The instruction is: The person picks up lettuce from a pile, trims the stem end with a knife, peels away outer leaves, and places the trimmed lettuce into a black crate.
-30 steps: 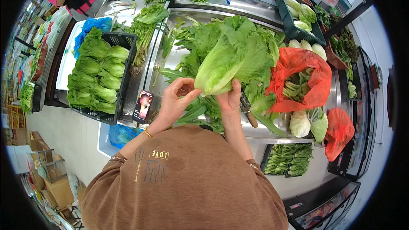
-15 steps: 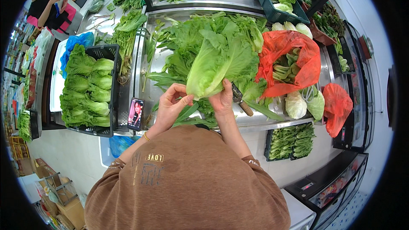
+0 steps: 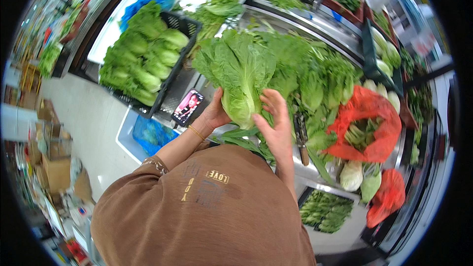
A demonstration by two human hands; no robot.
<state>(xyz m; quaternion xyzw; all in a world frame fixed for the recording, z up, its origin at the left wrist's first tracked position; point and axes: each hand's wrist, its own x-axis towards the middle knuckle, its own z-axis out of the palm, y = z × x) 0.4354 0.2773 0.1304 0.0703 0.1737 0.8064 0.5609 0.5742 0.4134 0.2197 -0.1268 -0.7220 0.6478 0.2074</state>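
A romaine lettuce (image 3: 236, 76) is upright in my left hand (image 3: 213, 112), whose fingers are wrapped behind its left side. My right hand (image 3: 273, 118) is open at the lettuce's right, fingers apart and curved, its thumb at the lower end; whether it touches is unclear. More loose leafy greens (image 3: 290, 64) lie on the steel counter behind. A knife with a wooden handle (image 3: 301, 140) lies right of my right hand. A phone with a lit screen (image 3: 187, 107) lies left of my left hand.
At left, a black crate of lettuce (image 3: 143, 59) sits beside a blue bag (image 3: 143, 5). Red bags (image 3: 367, 150), pale cabbages (image 3: 351, 177) and a green crate (image 3: 374, 61) are at right. Below are a white tub (image 3: 128, 138) and a tray of greens (image 3: 325, 209).
The lettuce has turned more upright and shifted left in my hands. My left hand moved behind its side; my right hand's fingers have spread. The view has swung to the left.
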